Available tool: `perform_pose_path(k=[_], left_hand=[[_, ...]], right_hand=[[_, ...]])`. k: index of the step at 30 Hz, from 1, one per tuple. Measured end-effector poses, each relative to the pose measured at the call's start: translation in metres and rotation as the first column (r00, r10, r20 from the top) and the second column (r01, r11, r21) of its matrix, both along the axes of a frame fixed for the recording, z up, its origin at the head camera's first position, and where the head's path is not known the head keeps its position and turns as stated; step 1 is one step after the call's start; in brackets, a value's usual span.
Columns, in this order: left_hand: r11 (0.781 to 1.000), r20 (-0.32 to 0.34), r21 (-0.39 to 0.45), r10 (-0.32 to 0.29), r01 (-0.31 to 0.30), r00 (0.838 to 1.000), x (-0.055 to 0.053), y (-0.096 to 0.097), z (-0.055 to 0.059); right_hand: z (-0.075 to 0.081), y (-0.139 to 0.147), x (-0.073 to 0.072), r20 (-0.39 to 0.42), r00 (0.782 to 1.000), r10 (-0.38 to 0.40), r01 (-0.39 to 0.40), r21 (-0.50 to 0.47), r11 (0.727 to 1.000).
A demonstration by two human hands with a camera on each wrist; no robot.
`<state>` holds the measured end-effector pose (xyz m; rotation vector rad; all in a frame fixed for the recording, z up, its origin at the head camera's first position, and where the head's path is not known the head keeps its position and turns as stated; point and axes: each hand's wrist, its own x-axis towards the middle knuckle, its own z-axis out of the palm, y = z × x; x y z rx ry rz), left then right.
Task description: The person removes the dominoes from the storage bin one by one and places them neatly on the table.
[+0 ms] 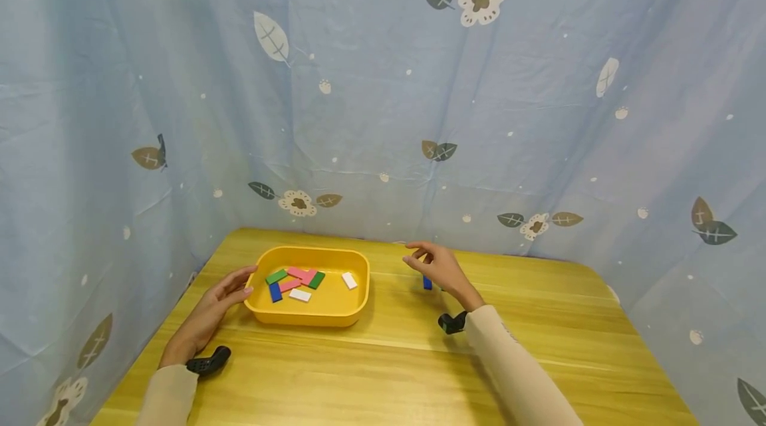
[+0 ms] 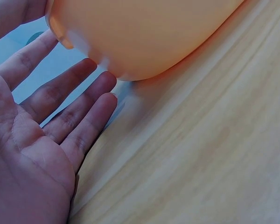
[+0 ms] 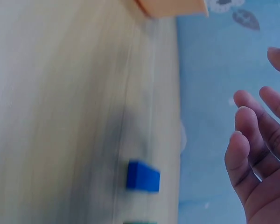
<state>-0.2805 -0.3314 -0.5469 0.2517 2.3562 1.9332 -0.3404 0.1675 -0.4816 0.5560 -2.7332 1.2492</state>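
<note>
At the left end of a yellow plastic tray (image 1: 308, 318), my left hand (image 1: 212, 306) holds the rim with thumb and index finger. The other fingers (image 2: 95, 112) extend beside its outer wall in the left wrist view. Inside the tray lie several flat blocks, including a blue block (image 1: 275, 292), a light green block (image 1: 276, 276) and a white block (image 1: 350, 280). My right hand (image 1: 439, 268) hovers over the table with thumb and fingers apart and nothing between them. Below it a blue block (image 3: 143, 176) sits on the table, partly hidden in the head view.
A green edge (image 3: 140, 222) shows beside the blue block at the bottom of the right wrist view. The wooden table (image 1: 359, 373) meets a patterned blue curtain (image 1: 371, 113) at the back. Black wrist devices (image 1: 209, 361) sit on both wrists.
</note>
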Motion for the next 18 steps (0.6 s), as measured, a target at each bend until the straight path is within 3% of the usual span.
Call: perform_pose_path(k=[8, 18], left_hand=[[1.000, -0.013, -0.002, -0.001, 0.001, 1.000, 0.000, 0.000, -0.001], [1.000, -0.022, -0.002, -0.013, 0.013, 1.000, 0.001, -0.002, -0.001]], right_hand=[[0.007, -0.032, 0.000, -0.035, 0.996, 0.083, -0.082, 0.017, 0.996], [0.013, -0.066, 0.002, -0.015, 0.984, 0.175, -0.174, 0.040, 0.984]])
